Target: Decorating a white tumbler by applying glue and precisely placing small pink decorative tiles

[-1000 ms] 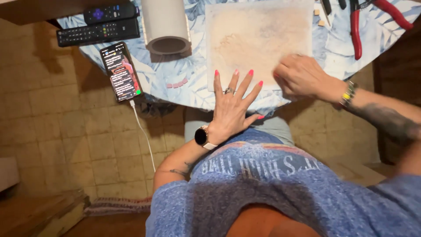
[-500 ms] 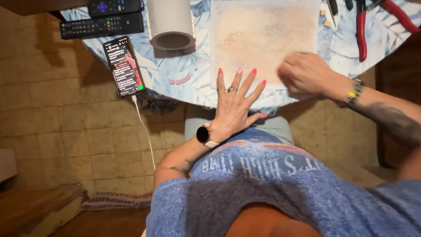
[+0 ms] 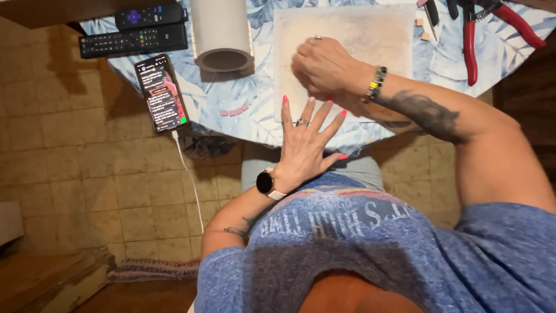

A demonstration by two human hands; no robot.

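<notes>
A pale beige square board (image 3: 370,35) lies flat on a table covered with a blue leaf-print cloth (image 3: 243,93). My left hand (image 3: 307,142) is spread open, fingers apart, palm down at the table's near edge, fingertips just reaching the board's front edge. It wears a ring, and a dark watch on the wrist. My right hand (image 3: 324,66) is curled into a loose fist over the board's left part, knuckles up. Whether it holds anything is hidden. A beaded bracelet sits on that wrist.
A lit phone (image 3: 161,93) on a white cable lies at the table's left edge. Two black remotes (image 3: 136,37) and a white roll (image 3: 221,35) lie behind it. Small pink tiles (image 3: 234,110) sit near the edge. Red-handled pliers (image 3: 470,49) lie at the right. Tiled floor lies below.
My right hand has moved left across the board, from its right edge to its left part. The left hand has stayed spread at the table edge.
</notes>
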